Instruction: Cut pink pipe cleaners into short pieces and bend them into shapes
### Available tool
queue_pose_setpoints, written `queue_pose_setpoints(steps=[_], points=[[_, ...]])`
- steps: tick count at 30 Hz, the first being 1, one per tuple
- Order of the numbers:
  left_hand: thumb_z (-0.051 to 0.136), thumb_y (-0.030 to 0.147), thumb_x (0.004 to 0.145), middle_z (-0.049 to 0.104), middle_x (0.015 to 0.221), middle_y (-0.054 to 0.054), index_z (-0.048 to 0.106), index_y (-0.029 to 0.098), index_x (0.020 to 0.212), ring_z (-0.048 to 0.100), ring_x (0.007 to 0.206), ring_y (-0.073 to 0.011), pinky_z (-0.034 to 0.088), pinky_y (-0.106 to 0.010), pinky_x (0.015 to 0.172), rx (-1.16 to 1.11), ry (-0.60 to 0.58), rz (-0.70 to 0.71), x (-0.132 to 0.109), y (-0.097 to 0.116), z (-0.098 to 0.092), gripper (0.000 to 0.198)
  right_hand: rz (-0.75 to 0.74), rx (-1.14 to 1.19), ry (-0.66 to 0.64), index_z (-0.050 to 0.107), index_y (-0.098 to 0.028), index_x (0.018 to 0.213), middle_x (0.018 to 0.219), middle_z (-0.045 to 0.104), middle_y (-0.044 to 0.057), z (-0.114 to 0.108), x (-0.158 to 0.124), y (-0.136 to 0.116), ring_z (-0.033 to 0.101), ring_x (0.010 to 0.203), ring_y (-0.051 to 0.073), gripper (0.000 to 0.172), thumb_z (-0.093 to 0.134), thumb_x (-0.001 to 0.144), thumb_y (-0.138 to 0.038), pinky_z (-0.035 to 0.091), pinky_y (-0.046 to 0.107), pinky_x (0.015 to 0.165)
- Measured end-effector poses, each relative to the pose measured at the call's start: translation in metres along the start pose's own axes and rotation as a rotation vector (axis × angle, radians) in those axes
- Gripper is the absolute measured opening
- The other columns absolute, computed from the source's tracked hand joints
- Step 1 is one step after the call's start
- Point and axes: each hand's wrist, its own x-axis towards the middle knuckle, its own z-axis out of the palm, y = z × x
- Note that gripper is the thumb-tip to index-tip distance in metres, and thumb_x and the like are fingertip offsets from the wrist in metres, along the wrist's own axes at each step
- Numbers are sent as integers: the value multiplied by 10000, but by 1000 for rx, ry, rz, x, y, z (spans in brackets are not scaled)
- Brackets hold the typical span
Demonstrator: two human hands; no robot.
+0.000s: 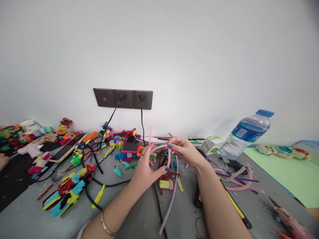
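Observation:
My left hand (pixel 147 169) and my right hand (pixel 183 151) meet above the middle of the table. A pink pipe cleaner (pixel 159 147) is bent between them, one end pointing up past my left fingers. My right thumb and fingers pinch it at the bend. My left hand curls around it, thumb near its lower end. Running from below my right hand toward the table's front is a lilac pipe cleaner (pixel 171 199); whether it joins the pink one I cannot tell. Under my hands lie a small yellow and pink fuzzy piece (pixel 165 184) and dark red tinsel stems (pixel 171 175).
Finished fuzzy figures (pixel 67 192) and phones (pixel 131 144) crowd the left, with black cables (pixel 112 184) among them. At right are a tilted water bottle (pixel 245 132), a drink carton (pixel 211 145), yellow-black pliers handles (pixel 235 205) and pink pipe cleaners (pixel 244 182). Another person's hand (pixel 3 161) shows at far left.

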Motion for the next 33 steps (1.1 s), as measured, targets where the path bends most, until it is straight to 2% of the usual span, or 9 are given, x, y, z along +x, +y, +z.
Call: queue_pose_setpoints(steps=[4, 8, 12, 15, 19, 27, 33], points=[[727, 303, 760, 472, 1404, -149, 359, 247, 1431, 600, 1054, -264, 525, -344, 727, 54, -15, 24, -1, 1, -1, 767, -4, -69, -61, 712, -173, 784, 678, 687, 4, 6, 1, 1, 614, 598, 107, 237, 824, 723, -373, 488, 213, 575], [732, 260, 730, 456, 1419, -143, 356, 252, 1431, 601, 1053, -260, 518, -373, 789, 113, -40, 10, -1, 7, -2, 795, -27, -90, -62, 704, -170, 783, 677, 687, 10, 10, 2, 3, 635, 619, 121, 237, 814, 733, -374, 509, 218, 585], [557, 137, 802, 583, 1228, -101, 462, 221, 1348, 621, 903, -195, 493, -361, 841, 168, -87, -8, 0, 15, -3, 561, -37, -71, -22, 704, -181, 784, 711, 697, 18, 10, 2, 5, 637, 615, 123, 223, 817, 731, -366, 522, 227, 587], [470, 130, 855, 640, 1018, -77, 557, 186, 1233, 610, 823, -191, 483, -319, 758, 190, -111, -13, 2, 17, -4, 392, -54, -63, 31, 711, -187, 777, 707, 695, 21, 10, 2, 5, 631, 615, 130, 235, 833, 710, -376, 521, 239, 592], [398, 168, 928, 672, 1015, -104, 608, 162, 1096, 637, 875, -212, 476, -309, 762, 139, -123, -4, 2, 16, -5, 269, -90, -70, 66, 716, -189, 755, 670, 676, 16, 9, 3, 4, 605, 606, 129, 244, 844, 693, -387, 498, 243, 593], [342, 226, 972, 687, 866, -70, 630, 160, 942, 620, 744, -175, 461, -284, 713, 59, -155, -64, 0, 19, -7, 298, -104, -59, 50, 714, -202, 785, 716, 668, 10, 10, 2, 3, 576, 595, 109, 204, 825, 730, -365, 479, 228, 581], [326, 275, 988, 671, 816, -61, 633, 160, 914, 601, 720, -172, 445, -283, 685, 22, -123, -67, 0, 19, -7, 336, -70, -57, 14, 743, -214, 896, 801, 673, 29, 11, -1, 1, 563, 615, 121, 271, 827, 714, -397, 470, 238, 565]])
